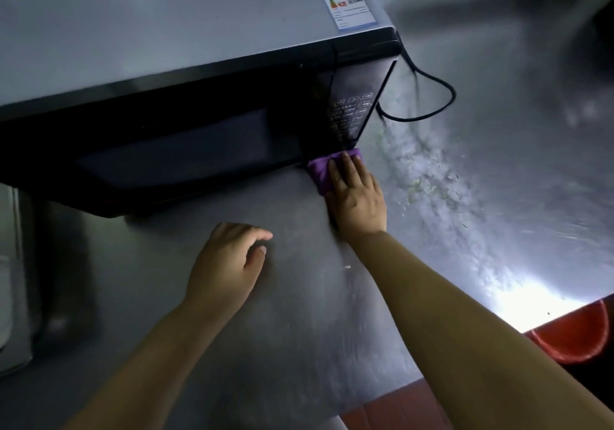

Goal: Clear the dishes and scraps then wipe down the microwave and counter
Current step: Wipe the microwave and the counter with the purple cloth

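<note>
On the steel counter (299, 296), right hand (357, 197) presses purple cloth (319, 170) flat-fingered; left hand (226, 263) rests relaxed.

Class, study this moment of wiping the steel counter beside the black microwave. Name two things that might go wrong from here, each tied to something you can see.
1. The right hand presses the purple cloth flat by the black microwave; sweeping rightward may smear the pale green scraps across the steel counter rather than gather them.
2. The black power cord loops beside those scraps; the cloth might snag it.
</note>
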`<state>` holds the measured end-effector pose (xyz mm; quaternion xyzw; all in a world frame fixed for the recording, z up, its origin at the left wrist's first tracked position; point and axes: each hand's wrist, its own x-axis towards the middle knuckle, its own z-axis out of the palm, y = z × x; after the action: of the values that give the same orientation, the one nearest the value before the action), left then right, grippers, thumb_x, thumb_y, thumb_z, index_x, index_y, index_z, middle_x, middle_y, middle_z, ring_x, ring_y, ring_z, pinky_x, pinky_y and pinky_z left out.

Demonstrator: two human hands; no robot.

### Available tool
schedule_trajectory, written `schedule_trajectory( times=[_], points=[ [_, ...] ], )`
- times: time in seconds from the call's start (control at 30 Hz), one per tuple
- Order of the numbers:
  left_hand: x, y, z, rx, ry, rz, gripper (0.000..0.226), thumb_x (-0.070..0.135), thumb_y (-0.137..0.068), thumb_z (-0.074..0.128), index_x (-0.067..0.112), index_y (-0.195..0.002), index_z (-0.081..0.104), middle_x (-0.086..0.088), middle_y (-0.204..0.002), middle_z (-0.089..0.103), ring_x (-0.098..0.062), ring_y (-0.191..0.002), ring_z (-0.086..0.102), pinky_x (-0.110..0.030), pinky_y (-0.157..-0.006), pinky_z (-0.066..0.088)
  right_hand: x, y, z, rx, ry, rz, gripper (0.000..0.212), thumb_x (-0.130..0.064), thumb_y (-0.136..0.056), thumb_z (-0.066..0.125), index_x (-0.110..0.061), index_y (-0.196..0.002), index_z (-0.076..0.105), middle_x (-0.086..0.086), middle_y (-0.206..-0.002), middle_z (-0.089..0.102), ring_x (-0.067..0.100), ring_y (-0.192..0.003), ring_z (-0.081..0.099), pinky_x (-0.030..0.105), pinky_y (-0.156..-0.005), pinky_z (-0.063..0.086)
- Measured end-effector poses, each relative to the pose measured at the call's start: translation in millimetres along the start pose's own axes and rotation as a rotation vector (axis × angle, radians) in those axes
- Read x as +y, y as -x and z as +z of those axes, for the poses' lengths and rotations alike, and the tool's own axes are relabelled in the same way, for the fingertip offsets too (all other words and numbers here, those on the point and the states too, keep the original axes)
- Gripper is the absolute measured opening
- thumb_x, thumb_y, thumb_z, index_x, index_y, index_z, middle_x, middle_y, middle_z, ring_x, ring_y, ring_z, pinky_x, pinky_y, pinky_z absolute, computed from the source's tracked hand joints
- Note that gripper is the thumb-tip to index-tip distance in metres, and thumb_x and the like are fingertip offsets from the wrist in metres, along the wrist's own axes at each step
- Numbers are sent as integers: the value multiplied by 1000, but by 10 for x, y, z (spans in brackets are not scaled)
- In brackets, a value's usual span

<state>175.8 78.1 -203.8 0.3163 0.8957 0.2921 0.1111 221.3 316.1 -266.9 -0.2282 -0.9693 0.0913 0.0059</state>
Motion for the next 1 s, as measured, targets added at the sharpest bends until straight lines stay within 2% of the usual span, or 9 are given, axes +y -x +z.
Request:
schedule_trajectory(
  times=[0.07,0.2,0.37,0.53,0.67,0.83,1.0],
  points=[
    [22,-9,36,-16,-1,3,25,9,-81,62,24,-100,65,22,-92,53,-6,-99,47,-24,-77,41,192,-20,-41,4,-2,61,54,-34,-95,42,-24,-146,28,4,-156,18,25,-144,11,37,-113,16],
    [23,2,22,-16,-27,9,25,13,-82,57,23,-104,64,13,-100,62,-6,-98,49,-20,-81,36,495,31,-128,-11,6,155,54,-37,-95,43,-30,-146,25,4,-158,12,27,-145,3,41,-114,16],
    [-142,105,-176,-9,-75,8,25,4,-79,64,15,-102,66,3,-98,66,-20,-91,60,-27,-78,41,415,226,-151,-15,-23,252,55,-33,-94,46,-31,-145,27,11,-157,10,32,-144,4,43,-115,14],
    [-423,338,-429,50,-65,-79,23,5,-79,65,16,-100,66,4,-95,64,-17,-89,58,-26,-73,40,-183,518,-28,-25,-41,204,57,-31,-92,49,-32,-145,28,12,-156,15,34,-143,10,48,-108,28],
    [-716,535,-668,85,-67,-102,22,5,-81,64,15,-101,66,1,-96,65,-19,-88,59,-31,-74,44,-811,676,110,-29,-47,127,60,-30,-90,51,-35,-144,27,14,-155,19,38,-142,13,52,-107,30],
    [-1082,880,-961,175,-20,-145,20,3,-84,60,13,-100,66,0,-93,64,-17,-87,56,-26,-72,37,-1649,871,286,-19,-34,-4,65,-27,-90,53,-37,-145,21,16,-154,21,42,-141,14,53,-111,22],
    [-1366,1262,-1257,256,37,-191,24,16,-82,50,10,-99,67,-5,-94,65,-23,-86,58,-33,-75,44,-2454,1042,452,-90,-43,-165,61,-29,-94,41,-39,-146,12,15,-157,9,41,-143,2,48,-114,7]
  ],
)
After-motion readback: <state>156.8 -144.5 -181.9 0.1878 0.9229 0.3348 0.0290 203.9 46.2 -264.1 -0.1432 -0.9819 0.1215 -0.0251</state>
